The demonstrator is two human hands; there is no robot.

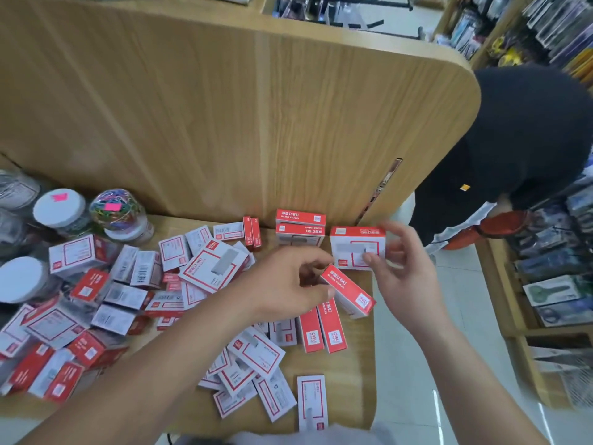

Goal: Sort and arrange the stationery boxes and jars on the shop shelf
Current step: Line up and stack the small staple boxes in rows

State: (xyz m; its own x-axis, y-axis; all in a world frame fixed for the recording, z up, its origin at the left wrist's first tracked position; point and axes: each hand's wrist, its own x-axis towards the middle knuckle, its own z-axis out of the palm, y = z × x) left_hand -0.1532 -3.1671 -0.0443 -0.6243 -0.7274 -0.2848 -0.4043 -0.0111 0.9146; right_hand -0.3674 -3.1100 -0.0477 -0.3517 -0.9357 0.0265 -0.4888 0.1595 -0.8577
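Observation:
Several red-and-white staple boxes lie scattered over the wooden shelf (356, 374). My left hand (288, 284) pinches one red-and-white staple box (349, 292) by its left end, tilted above the shelf. My right hand (402, 271) hovers just right of it with fingers loosely spread, holding nothing, in front of an upright staple box (353, 245). Two more boxes (300, 228) stand stacked against the back panel. Jars sit at the far left: one with coloured paper clips (117, 208) and a white-lidded jar (59, 207).
A tall wooden back panel (224, 107) rises behind the shelf. The shelf's right edge drops to a tiled floor. A person in black (513, 149) bends down at the right. Racks of scissors (555, 290) and other goods line the right side.

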